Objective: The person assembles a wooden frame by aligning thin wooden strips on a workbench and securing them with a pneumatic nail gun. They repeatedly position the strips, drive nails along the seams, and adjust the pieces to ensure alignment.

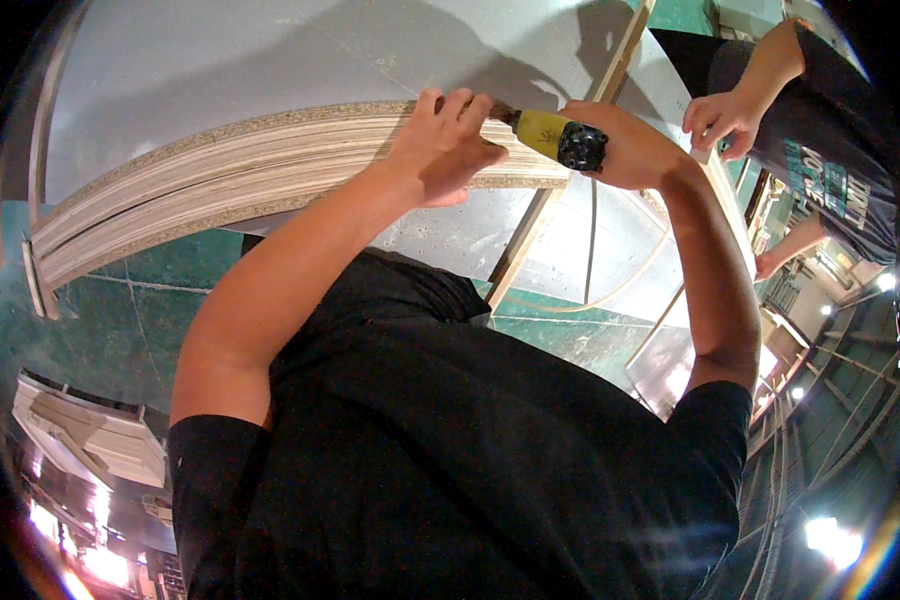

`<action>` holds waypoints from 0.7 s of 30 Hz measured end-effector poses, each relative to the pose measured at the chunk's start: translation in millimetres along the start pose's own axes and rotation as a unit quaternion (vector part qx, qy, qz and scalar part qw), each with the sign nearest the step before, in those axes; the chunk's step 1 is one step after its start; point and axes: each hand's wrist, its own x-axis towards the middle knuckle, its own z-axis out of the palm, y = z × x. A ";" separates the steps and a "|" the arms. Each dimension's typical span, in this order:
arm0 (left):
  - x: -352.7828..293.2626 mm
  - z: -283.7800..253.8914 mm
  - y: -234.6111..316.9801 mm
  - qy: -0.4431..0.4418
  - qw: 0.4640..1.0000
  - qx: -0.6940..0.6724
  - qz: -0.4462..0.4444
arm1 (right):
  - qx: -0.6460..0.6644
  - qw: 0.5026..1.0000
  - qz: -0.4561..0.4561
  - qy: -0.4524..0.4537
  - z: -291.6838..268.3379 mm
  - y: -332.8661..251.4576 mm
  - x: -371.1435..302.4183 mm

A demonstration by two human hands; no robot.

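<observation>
My right hand [635, 148] is closed round a yellow tool with a black end [545, 137]; its exact kind cannot be made out. The tool's dark, narrow nose points left, close to the fingertips of my left hand [440, 145]. That left hand rests over the edge of a long stack of pale strips or boards [270, 165], fingers bent but apart and thumb stretched to the right. I see nothing held in it. The stack lies along the near side of a large grey panel [220, 60], curving in this view.
Another person's hand [725, 122] touches the panel's right edge, with a black printed shirt [820, 160] behind it. A wooden batten [625, 50] crosses the panel. Below lie a green floor [160, 300] and pale stacked pieces [90, 430] at lower left.
</observation>
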 end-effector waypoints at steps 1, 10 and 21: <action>0.2 -1.6 0.7 -0.003 1.000 0.005 -0.002 | 0.007 1.000 -0.001 0.005 0.4 0.3 -0.1; 1.6 4.2 1.0 -0.002 1.000 0.015 0.000 | -0.014 0.999 0.025 -0.014 2.1 -3.8 3.1; -123.6 -93.9 -66.7 -0.098 0.989 0.061 -0.096 | 0.237 0.953 0.072 0.175 161.9 -94.9 -92.7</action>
